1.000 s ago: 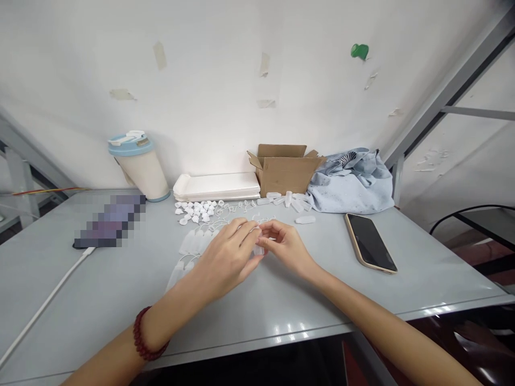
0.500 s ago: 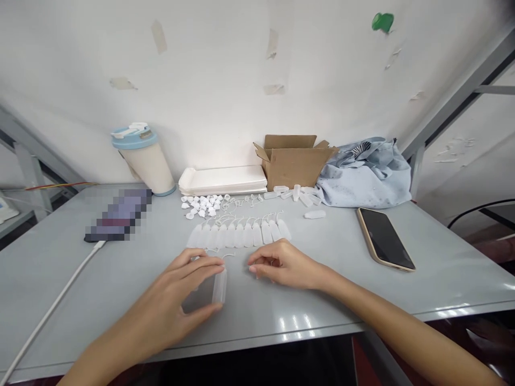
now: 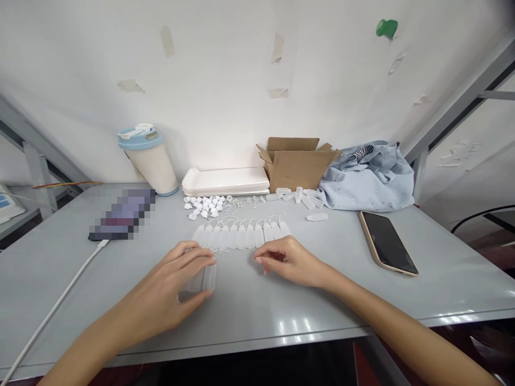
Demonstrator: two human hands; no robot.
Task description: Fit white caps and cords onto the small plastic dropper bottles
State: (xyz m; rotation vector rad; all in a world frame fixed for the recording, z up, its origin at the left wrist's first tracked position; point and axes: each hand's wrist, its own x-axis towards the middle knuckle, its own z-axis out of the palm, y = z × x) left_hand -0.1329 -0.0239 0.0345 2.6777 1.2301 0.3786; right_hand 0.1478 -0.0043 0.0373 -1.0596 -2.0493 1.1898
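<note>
My left hand (image 3: 164,292) spans a translucent plastic case (image 3: 209,277) lying on the table, with the fingertips at its far end and the thumb at its near end. More such cases (image 3: 196,280) lie beside it, partly hidden under the palm. To the right, my right hand (image 3: 287,260) hovers low over the table, index finger and thumb brought together; nothing shows between them. Just beyond both hands runs a row of translucent cases (image 3: 241,236), their thin cords pointing towards the wall.
Small white caps (image 3: 203,206), loose cords (image 3: 245,202) and more cases (image 3: 308,201) lie behind the row. Farther back are white envelopes (image 3: 227,181), a cardboard box (image 3: 300,169), blue cloth (image 3: 368,182) and a tumbler (image 3: 151,163). Phones lie left (image 3: 123,214) and right (image 3: 388,244).
My left hand has shifted left with the case, bringing it against the others. My right hand has moved slightly right and up in view. The view itself has shifted a little.
</note>
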